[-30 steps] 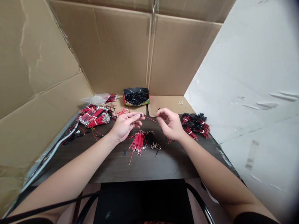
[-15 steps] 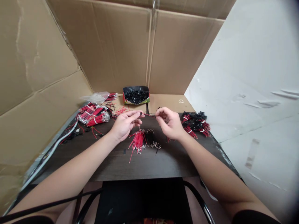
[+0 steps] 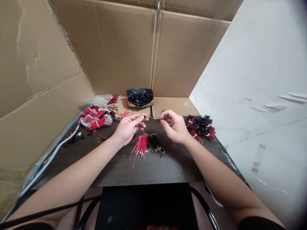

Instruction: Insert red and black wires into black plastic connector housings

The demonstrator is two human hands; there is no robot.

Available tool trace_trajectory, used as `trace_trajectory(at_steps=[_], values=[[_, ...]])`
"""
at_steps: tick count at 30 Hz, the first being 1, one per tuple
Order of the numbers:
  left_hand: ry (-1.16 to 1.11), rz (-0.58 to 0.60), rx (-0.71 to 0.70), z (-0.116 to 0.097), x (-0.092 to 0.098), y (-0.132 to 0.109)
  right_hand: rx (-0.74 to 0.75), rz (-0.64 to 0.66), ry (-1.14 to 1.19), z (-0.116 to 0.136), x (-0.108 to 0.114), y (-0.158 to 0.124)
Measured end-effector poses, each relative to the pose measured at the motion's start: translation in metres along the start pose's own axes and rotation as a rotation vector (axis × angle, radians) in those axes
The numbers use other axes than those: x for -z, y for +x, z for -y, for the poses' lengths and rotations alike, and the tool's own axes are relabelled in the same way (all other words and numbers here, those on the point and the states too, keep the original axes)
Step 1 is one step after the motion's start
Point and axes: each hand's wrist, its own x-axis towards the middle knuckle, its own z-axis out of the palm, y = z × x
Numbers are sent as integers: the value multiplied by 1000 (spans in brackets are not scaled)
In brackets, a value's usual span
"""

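Between my two hands a short red and black wire [image 3: 153, 118] is stretched level above the table. My left hand [image 3: 129, 128] pinches a small black connector [image 3: 145, 117] at the wire's left end between thumb and forefinger. The wire's other end is held in the thumb and fingertips of my right hand [image 3: 174, 126]; the exact grip is partly hidden. Below the hands lie a pile of loose red wires [image 3: 142, 144] and, beside it, a pile of black wires [image 3: 155, 143], both with metal tips. Part of another red bundle [image 3: 172, 143] shows under my right hand.
An open box of small black connectors [image 3: 139, 98] stands at the back. Tied red wire bundles [image 3: 97, 118] and a clear plastic bag [image 3: 98, 100] are at the left. Bundles with black connectors [image 3: 201, 127] lie at the right. Cardboard walls [image 3: 120, 48] enclose the dark table [image 3: 168, 174].
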Motion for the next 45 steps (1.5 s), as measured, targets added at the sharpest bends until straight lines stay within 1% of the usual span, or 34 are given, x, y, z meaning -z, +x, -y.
trace_trajectory(at_steps=[4, 16, 28, 34, 40, 45], values=[[-1, 4, 2, 1, 0, 0, 19, -2, 8, 1, 1, 0], [-16, 3, 7, 0, 0, 0, 63, 22, -69, 4, 0, -2], [6, 0, 8, 0, 0, -1, 68, 14, -118, 2, 1, -1], [30, -2, 12, 1, -1, -1, 52, 32, -119, 6, 2, -1], [58, -15, -14, 1, -2, -2, 2, 68, -122, 4, 2, -2], [70, -11, -17, 1, -2, -2, 0, 91, -95, 3, 1, -2]])
